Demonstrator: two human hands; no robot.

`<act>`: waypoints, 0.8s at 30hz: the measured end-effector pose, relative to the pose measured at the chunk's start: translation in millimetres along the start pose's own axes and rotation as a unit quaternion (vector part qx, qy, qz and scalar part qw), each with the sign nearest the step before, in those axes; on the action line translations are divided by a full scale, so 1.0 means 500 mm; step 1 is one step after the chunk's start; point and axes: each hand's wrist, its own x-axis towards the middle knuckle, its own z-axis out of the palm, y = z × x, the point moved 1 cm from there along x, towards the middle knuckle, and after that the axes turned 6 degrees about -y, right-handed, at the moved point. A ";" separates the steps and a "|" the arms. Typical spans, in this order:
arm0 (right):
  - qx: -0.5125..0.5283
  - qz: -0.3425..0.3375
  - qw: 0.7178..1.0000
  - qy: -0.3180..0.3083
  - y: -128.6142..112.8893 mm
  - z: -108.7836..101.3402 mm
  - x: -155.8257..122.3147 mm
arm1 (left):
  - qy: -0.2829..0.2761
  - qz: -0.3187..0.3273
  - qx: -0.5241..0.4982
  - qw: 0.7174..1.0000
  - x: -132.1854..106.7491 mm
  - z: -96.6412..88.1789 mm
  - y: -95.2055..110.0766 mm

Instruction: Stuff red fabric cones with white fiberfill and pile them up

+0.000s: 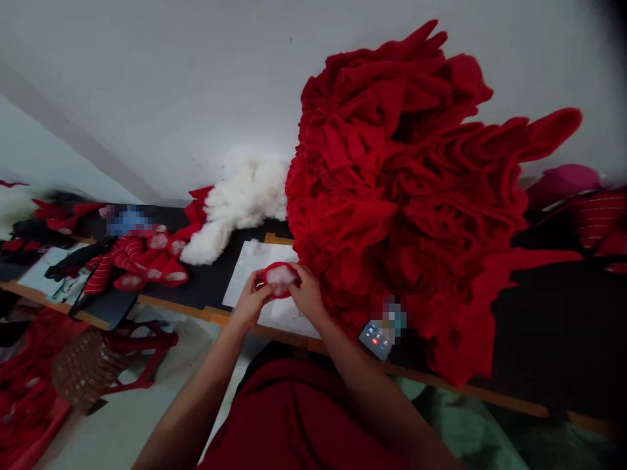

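Between my two hands is a small red fabric piece (281, 279), its round opening facing me and showing white stuffing inside. My left hand (252, 297) is closed on its left rim. The right rim is gripped by my right hand (306, 291), with the thumb at the stuffing. Both hands are above a white sheet (245, 271) on the black table (189, 285). Just right of them rises a tall heap of red fabric pieces (392, 215). Behind and to the left lies a pile of white stuffing (249, 189).
Several stuffed red pieces (161, 267) lie at the left beside a dark tablet-like board (112, 310). A lit phone (376, 339) rests by the heap near the table edge. A red-framed stool (140, 346) stands on the floor; a pink object (571, 177) is far right.
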 end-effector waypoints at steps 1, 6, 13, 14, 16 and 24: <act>0.028 -0.003 0.999 -0.016 -0.001 0.001 -0.002 | 0.010 0.004 0.004 1.000 0.002 -0.002 0.001; 0.163 0.050 0.985 0.000 -0.001 0.014 -0.012 | 0.080 0.086 0.157 0.981 0.018 -0.005 -0.018; 0.047 0.082 0.990 0.101 0.014 0.005 -0.009 | 0.102 0.168 0.362 0.911 0.015 -0.002 -0.023; 0.048 0.075 0.991 0.101 0.017 0.005 -0.010 | 0.087 0.163 0.360 0.915 0.016 -0.004 -0.021; 0.060 0.057 0.992 0.094 0.022 0.007 -0.012 | 0.049 0.148 0.332 0.930 0.017 -0.008 -0.015; 0.162 0.033 0.985 0.047 0.006 0.024 -0.010 | 0.101 0.257 0.345 0.897 0.011 -0.002 0.022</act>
